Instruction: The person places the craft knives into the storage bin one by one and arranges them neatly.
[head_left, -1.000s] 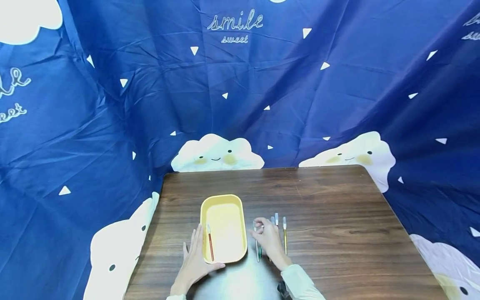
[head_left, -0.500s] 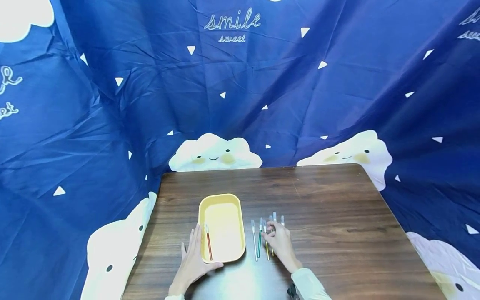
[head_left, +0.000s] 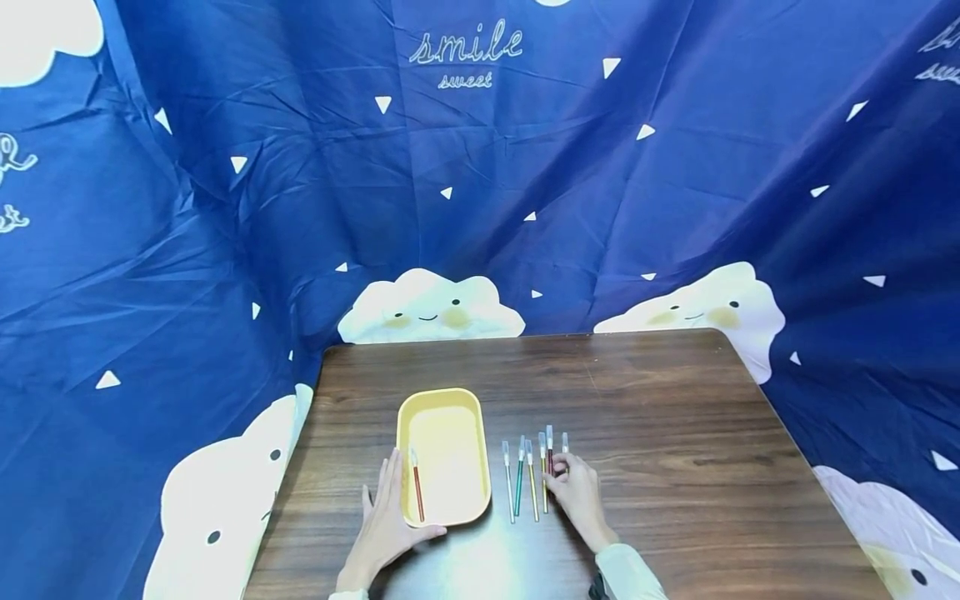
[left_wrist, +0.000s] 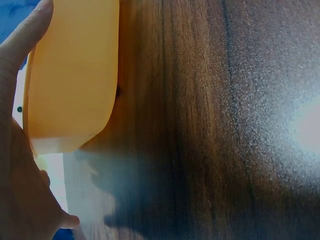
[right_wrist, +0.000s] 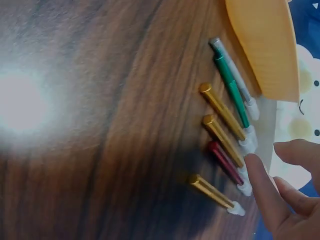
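Rightward goes the right hand point(head_left: 581, 496), off the middle of the row and over to its far end, while the left hand point(head_left: 384, 521) and the yellow tray point(head_left: 454, 458) stay put! That left hand lies spread along the tray's side, thumb by the near rim, with one red-barrelled tool point(head_left: 418, 493) inside. And the right? Thumb and forefinger stand apart, nothing pinched, close to the dark red capped tool point(right_wrist: 225, 162); whether a fingertip brushes it, I can't tell. It lies on the wooden table point(head_left: 675, 417) between two gold neighbours, the outer gold tool point(right_wrist: 212, 191) sitting a little apart, with the green tool point(right_wrist: 231, 85) and silver tool point(right_wrist: 235, 70) nearer the tray. Looks light, stiff, and probably slick, that shiny barrel; it could well roll if nudged. Best hold, I'd say: mid-barrel, thumb against forefinger, clear of the pale cap point(right_wrist: 244, 188), which might slip off under a pull.
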